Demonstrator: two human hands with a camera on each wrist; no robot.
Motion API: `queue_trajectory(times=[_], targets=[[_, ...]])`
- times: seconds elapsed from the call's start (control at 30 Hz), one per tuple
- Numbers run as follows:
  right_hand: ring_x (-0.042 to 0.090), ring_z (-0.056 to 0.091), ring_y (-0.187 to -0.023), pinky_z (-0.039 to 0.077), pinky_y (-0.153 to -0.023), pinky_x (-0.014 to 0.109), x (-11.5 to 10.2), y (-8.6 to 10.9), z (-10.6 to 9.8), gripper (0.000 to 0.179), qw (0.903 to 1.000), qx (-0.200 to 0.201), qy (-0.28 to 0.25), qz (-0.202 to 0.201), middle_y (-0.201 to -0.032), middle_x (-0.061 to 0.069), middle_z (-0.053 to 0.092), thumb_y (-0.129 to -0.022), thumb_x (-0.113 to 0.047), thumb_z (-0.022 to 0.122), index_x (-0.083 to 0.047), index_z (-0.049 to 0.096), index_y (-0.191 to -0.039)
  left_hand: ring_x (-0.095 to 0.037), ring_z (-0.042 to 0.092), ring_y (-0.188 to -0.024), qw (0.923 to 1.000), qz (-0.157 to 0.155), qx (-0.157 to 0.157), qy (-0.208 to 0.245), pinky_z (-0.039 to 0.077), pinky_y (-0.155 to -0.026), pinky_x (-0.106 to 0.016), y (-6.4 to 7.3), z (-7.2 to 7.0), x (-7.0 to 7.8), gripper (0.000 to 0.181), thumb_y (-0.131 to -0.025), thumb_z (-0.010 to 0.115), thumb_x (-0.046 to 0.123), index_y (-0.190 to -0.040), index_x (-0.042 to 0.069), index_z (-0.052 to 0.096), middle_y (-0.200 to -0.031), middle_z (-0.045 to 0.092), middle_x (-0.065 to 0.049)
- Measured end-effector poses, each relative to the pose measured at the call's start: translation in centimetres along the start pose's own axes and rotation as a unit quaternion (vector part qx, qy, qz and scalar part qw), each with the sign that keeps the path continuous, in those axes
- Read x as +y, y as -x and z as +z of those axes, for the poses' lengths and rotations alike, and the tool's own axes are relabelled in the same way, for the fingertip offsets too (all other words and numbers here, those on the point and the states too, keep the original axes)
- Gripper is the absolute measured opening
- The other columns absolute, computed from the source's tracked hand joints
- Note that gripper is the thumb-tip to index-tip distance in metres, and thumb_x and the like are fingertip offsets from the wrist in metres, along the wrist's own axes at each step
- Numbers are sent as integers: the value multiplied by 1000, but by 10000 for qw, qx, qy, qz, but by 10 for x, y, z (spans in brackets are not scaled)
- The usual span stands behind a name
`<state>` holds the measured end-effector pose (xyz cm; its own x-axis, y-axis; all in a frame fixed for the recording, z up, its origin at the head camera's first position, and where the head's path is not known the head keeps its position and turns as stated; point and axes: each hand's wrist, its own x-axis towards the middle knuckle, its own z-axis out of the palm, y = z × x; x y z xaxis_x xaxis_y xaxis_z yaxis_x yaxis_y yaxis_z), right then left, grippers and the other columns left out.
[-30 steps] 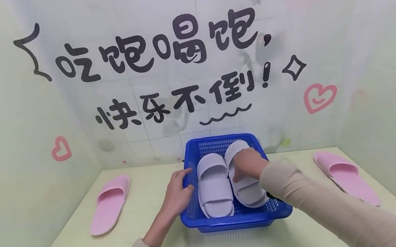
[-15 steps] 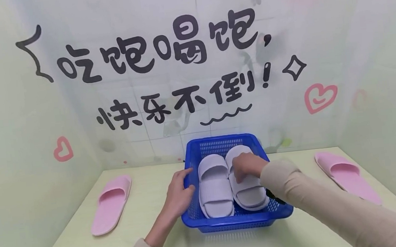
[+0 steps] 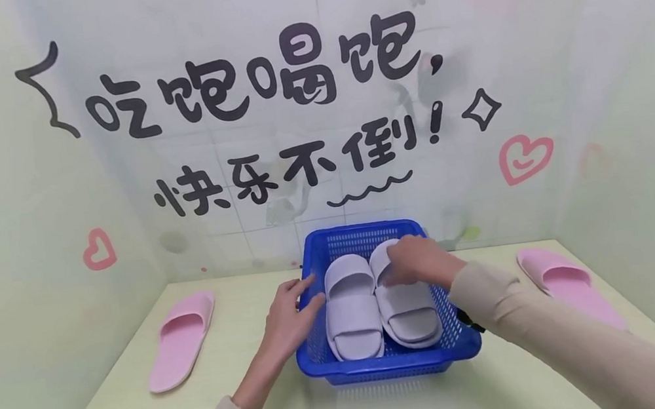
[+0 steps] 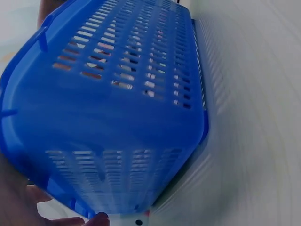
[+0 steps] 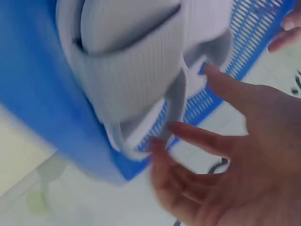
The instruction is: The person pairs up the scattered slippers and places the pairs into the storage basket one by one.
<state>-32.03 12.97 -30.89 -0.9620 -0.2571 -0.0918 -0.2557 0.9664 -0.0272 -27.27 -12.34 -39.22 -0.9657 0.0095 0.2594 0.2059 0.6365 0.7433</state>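
A blue plastic basket (image 3: pixel 390 362) stands on the table by the back wall. Inside it, pale lavender slippers lie side by side: the left slippers (image 3: pixel 352 311) and the right slippers (image 3: pixel 406 299), each showing two straps, one behind the other. My left hand (image 3: pixel 288 323) is at the basket's left rim, thumb and fingers spread apart. Over the rear of the right-hand slippers is my right hand (image 3: pixel 418 260); the right wrist view shows its fingertips (image 5: pixel 181 129) at the edge of a slipper opening, with the thumb (image 5: pixel 225 87) held apart.
One pink slipper (image 3: pixel 181 344) lies on the table (image 3: pixel 236 305) to the left, another pink slipper (image 3: pixel 571 280) to the right, partly behind my right sleeve (image 3: pixel 552 321). A printed wall (image 3: pixel 236 239) closes off the back, with walls on both sides.
My right hand has drawn back up and to the right from the right-hand slippers, its fingers loosening. The left hand stays at the basket rim, its thumb a little farther out.
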Motion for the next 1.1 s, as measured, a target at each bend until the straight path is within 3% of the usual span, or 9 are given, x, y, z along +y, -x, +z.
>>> queue_trajectory(times=[0.1,0.23,0.3,0.4,0.53,0.63,0.77,0.93,1.1], targets=[[23,57,-75,49,-59,36,21,3,-10,36,9974,656,-51,-293,-85,7,63,-91,-45,71,-9,65,-93,-42,64,-119,9997,-77,37,-221,55,-93,-58,-3,-15,-10,58,-100,64,39,-151,13,54,-153,48,-25],[26,59,-75,49,-56,40,74,16,-18,36,9921,1195,-104,-376,-93,13,64,-92,-43,68,-8,65,-100,-55,47,-134,9867,-200,79,-1609,44,-100,-74,-9,-49,-38,70,-96,64,50,-154,13,49,-156,41,-30],[28,60,-77,51,-58,43,110,27,-15,38,9917,1219,-187,-359,-97,17,63,-92,-42,69,-6,66,-106,-61,38,-138,9706,-152,69,-2401,37,-101,-82,-14,-70,-59,74,-93,64,53,-153,11,49,-156,39,-32],[29,61,-80,55,-65,47,162,46,1,41,9950,907,-356,-233,-101,22,63,-93,-39,71,-4,65,-112,-65,33,-136,9530,67,76,-3028,35,-97,-85,-24,-100,-95,83,-91,66,53,-156,9,41,-154,37,-36],[33,61,-85,55,-73,54,213,64,29,48,9973,518,-525,-41,-106,29,59,-93,-38,72,0,62,-122,-67,36,-132,9420,432,45,-3329,39,-87,-84,-27,-137,-141,93,-91,69,55,-163,14,27,-153,36,-36],[45,60,-94,53,-77,61,236,72,48,60,9972,423,-599,126,-112,36,56,-93,-43,71,1,58,-131,-68,41,-126,9385,604,-188,-3395,41,-82,-85,-24,-155,-163,89,-91,68,59,-160,17,32,-151,39,-34],[56,59,-100,50,-81,69,254,77,68,71,9964,236,-762,272,-117,42,52,-94,-50,67,3,52,-139,-67,51,-118,9416,767,-542,-3235,43,-85,-81,-21,-163,-179,78,-90,69,58,-149,10,49,-146,46,-36],[41,62,-93,52,-82,66,263,81,81,75,9935,-3,-1072,385,-114,36,53,-95,-51,66,4,47,-143,-63,56,-115,9436,936,-631,-3112,43,-95,-74,-22,-159,-186,75,-88,72,53,-142,3,56,-141,49,-40],[52,63,-96,51,-82,71,263,84,80,67,9967,33,-764,264,-118,45,50,-99,-48,61,3,51,-141,-57,56,-108,9401,714,-844,-3225,49,-80,-68,-22,-161,-175,61,-96,62,52,-143,13,58,-137,52,-33]])
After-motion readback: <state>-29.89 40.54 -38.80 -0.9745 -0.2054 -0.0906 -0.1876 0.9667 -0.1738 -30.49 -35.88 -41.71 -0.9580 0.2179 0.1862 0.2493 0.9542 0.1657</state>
